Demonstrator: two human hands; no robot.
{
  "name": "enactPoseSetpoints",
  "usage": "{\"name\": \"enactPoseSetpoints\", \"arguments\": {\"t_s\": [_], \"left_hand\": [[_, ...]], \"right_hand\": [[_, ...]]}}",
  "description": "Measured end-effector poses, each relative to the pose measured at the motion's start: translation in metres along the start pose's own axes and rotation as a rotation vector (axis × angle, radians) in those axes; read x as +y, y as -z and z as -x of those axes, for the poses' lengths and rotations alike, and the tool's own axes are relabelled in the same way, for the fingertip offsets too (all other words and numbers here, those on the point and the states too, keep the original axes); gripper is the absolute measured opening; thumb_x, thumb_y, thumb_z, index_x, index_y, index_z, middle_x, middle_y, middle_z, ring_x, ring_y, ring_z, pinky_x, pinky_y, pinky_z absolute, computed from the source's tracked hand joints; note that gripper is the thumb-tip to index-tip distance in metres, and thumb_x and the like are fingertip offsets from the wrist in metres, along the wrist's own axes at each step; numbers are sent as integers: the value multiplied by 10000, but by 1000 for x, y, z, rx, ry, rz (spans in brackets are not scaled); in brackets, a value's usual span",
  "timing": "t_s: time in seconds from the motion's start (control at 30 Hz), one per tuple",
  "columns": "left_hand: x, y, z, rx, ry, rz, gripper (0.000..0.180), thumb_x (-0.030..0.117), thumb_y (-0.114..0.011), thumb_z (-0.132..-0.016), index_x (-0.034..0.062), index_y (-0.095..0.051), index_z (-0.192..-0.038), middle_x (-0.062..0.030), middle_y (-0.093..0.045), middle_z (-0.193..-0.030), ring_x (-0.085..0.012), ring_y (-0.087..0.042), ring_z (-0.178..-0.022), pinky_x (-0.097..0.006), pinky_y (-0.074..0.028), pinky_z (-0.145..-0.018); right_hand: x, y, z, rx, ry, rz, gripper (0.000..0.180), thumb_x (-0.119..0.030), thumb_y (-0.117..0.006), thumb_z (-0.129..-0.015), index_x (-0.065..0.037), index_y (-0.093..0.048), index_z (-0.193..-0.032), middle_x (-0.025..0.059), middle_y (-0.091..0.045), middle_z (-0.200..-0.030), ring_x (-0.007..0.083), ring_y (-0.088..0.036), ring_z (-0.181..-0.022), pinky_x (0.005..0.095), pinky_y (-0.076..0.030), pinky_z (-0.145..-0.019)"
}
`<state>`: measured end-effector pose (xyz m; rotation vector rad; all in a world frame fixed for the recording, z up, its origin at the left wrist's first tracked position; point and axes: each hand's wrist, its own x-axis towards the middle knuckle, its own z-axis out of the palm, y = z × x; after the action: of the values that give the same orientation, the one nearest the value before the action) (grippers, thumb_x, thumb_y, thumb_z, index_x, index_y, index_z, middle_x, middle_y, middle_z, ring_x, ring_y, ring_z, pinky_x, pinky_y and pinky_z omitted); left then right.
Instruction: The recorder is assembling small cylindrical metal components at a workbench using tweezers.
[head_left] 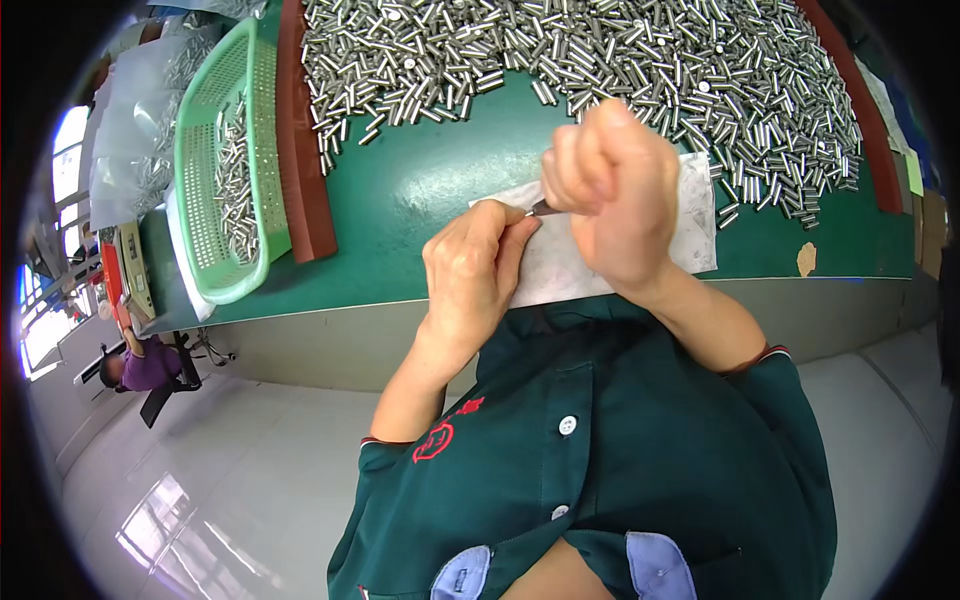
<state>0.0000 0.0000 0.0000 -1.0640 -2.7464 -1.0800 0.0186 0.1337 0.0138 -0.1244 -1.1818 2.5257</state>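
Note:
Just above the front edge of the green table, my left hand (465,262) is closed, thumb and forefinger pinching a small shiny metal piece (530,213). Most of that piece is hidden by the fingertips. My right hand (622,185) is curled into a fist and slightly blurred, around a slim dark tool (545,208) whose handle is out of sight. The tool's tip meets or nearly meets the metal piece. Both hands are over a smudged white sheet (700,235). Beyond them lies a wide heap of short silver metal cylinders (640,60).
Red-brown rails (300,150) flank the heap. At left stands a green perforated basket (265,200) with more metal pieces, beside clear plastic bags (125,130). A tan scrap (806,260) lies near the table's right front edge. Farther left, a person in purple (150,365) sits.

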Motion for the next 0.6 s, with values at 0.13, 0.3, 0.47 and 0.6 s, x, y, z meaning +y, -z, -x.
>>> {"name": "enactPoseSetpoints", "arguments": {"t_s": [0.13, 0.3, 0.47, 0.6], "left_hand": [[6, 15, -4, 13, 312, 451, 47, 31, -583, -780, 11, -542, -766, -42, -534, -620, -76, -466, -518, -205, -379, -488], [-16, 22, -16, -233, 432, 1531, 144, 168, -491, -871, 37, -516, -926, -82, -528, -742, -26, -238, -461, -166, -225, -429], [-17, 17, -23, -192, 546, 1650, 187, 178, -438, -893, 21, -502, -970, -20, -403, -627, -30, -249, -464, -167, -207, -419], [-19, 17, -29, -192, 612, 1713, 190, 165, -412, -898, 18, -525, -941, -124, -565, -766, -34, -310, -461, -163, -257, -428]], "right_hand": [[-16, 8, -9, 16, 63, -231, 368, -204, -305, -887, -97, -276, -536, -18, -262, -447, 65, -191, -407, 224, -176, -385], [-29, 16, -11, 67, 66, -276, 370, -233, -303, -891, -115, -276, -541, -13, -262, -431, 69, -166, -377, 230, -163, -371], [-29, 18, -10, 96, 38, -277, 385, -249, -287, -897, -122, -271, -534, -11, -266, -428, 70, -166, -376, 229, -170, -378], [-30, 17, -12, 106, 29, -269, 389, -248, -282, -898, -123, -269, -530, -13, -262, -427, 72, -164, -373, 234, -169, -376]]}}
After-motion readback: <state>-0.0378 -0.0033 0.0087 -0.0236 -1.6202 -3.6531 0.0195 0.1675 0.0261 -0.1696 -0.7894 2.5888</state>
